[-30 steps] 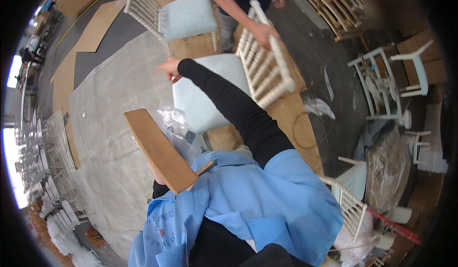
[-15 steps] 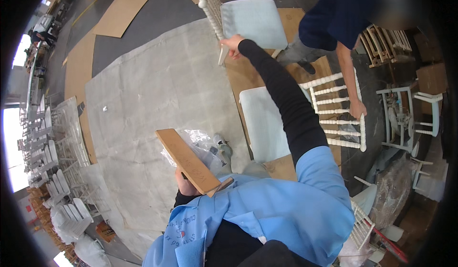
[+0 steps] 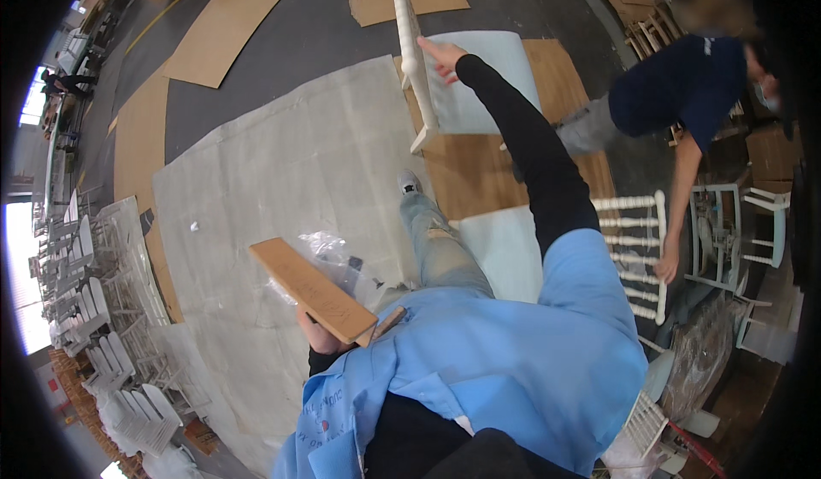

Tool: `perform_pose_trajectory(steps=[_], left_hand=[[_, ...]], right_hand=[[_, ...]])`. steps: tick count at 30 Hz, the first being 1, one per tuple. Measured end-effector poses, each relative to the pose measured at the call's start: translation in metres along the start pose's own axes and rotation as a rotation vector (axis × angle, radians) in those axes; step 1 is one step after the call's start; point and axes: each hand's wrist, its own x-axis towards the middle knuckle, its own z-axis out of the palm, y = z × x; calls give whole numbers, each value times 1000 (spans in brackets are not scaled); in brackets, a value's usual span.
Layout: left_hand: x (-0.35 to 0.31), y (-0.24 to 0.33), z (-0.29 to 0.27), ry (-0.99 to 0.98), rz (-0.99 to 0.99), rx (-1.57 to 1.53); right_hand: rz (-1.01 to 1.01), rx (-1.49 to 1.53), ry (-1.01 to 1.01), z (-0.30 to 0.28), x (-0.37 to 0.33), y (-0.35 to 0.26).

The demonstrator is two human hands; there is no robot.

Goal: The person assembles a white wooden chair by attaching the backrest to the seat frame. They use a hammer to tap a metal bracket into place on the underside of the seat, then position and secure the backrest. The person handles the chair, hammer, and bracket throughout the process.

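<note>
Wooden board [image 3: 313,292] in closed left-hand [image 3: 320,339] grip.

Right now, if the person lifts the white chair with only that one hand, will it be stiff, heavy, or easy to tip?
The white chair looks stiff: its turned posts keep their shape. It is probably light for its size, since the right hand alone touches it with an outstretched arm. It may tip or swing easily, as it already stands tilted over the grey sheet.

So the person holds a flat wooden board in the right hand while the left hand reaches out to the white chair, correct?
Not quite: the hands are swapped. In the head view, the left hand holds the flat wooden board, while the right hand reaches out to the white chair.
</note>
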Motion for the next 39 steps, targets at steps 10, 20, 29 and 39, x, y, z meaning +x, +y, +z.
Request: perform_pose_trajectory(steps=[10,20,29,39], left_hand=[[205,45,76,-49,179,-227],[341,72,128,-4,48,-22],[438,62,230,-268,-446,18],[482,65,237,-331,-703,142]], right_hand=[[90,-131,389,16,207,-99],[-133,446,177,-156,154,-115],[245,897,588,-128,-34,24],[325,889,889,-64,-38,15]])
